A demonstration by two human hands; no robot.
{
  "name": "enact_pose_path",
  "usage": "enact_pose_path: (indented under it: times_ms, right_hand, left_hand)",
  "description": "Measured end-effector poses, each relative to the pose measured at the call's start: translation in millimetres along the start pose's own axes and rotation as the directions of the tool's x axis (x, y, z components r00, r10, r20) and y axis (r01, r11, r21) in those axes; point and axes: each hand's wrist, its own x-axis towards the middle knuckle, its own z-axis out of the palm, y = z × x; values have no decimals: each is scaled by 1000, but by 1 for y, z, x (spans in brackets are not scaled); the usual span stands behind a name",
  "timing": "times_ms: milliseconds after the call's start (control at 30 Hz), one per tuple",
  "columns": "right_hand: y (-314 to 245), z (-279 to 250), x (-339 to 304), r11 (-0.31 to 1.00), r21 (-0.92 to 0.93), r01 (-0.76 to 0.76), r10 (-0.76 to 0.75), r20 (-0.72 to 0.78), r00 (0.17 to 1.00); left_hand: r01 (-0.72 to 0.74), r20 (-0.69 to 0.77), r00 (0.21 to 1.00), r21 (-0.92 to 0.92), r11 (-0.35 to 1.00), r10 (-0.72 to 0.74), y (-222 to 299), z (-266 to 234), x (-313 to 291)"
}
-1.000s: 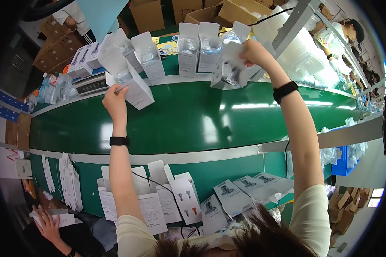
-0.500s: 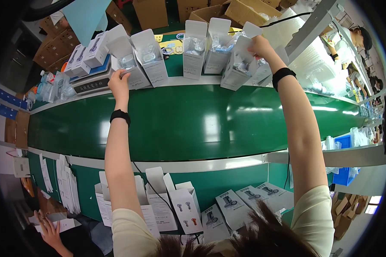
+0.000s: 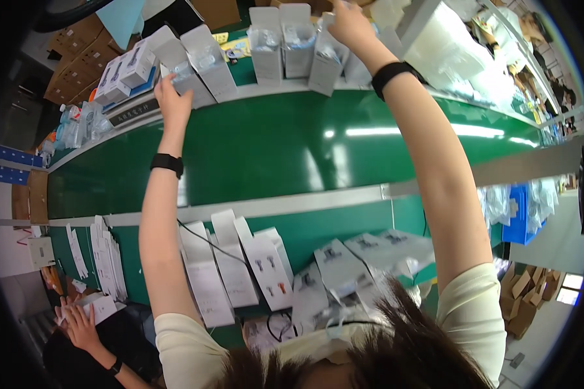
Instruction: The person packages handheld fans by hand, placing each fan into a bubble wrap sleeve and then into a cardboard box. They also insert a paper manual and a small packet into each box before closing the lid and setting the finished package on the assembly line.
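Along the far rim of the green work surface stands a row of open white cartons holding clear-wrapped parts. My left hand (image 3: 173, 102) is at the leftmost open carton (image 3: 198, 92), thumb and curled fingers gripping its near left edge. My right hand (image 3: 352, 29) reaches the right end of the row. Its bent fingers are closed on the raised flap of a white carton (image 3: 324, 76); the fingertips are partly cut off by the top edge. Two more open cartons (image 3: 266, 68) stand between my hands, and another open carton (image 3: 217, 81) stands beside the left one.
Closed printed boxes (image 3: 126, 71) are stacked on a scale (image 3: 133, 108) at the far left. A grey metal post (image 3: 421, 29) rises by my right hand. Nearer me are open cartons (image 3: 237, 279), printed boxes (image 3: 340, 266) and a black cable (image 3: 214, 243). Another person's hand (image 3: 81, 327) is at lower left.
The view has shifted, so the far row sits higher and the near boxes show more. Both hands remain at the cartons; my left thumb has spread away from the index finger.
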Motion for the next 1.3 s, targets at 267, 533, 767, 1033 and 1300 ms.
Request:
enact_pose_path:
  times_ms: [267, 533, 767, 1033, 1300]
  right_hand:
    - [-116, -216, -109, 766, 424, 483, -436, -209, 875]
    - [-2, -349, -290, 749, 308, 587, -642, 118, 758]
    - [160, -212, -411, 782, 610, -130, -260, 507, 822]
    - [144, -91, -450, 221, 722, -656, -206, 692, 692]
    - [133, -20, -402, 229, 854, -467, -156, 505, 849]
  left_hand:
    - [-224, 554, 792, -131, 966, 258, 183, -130, -70]
    - [18, 714, 696, -120, 993, 74, 246, -260, -242]
    - [669, 649, 686, -382, 637, -331, 187, -228, -422]
    - [389, 386, 897, -454, 801, -217, 163, -140, -455]
    - [377, 325, 917, -522, 765, -230, 133, -121, -416]
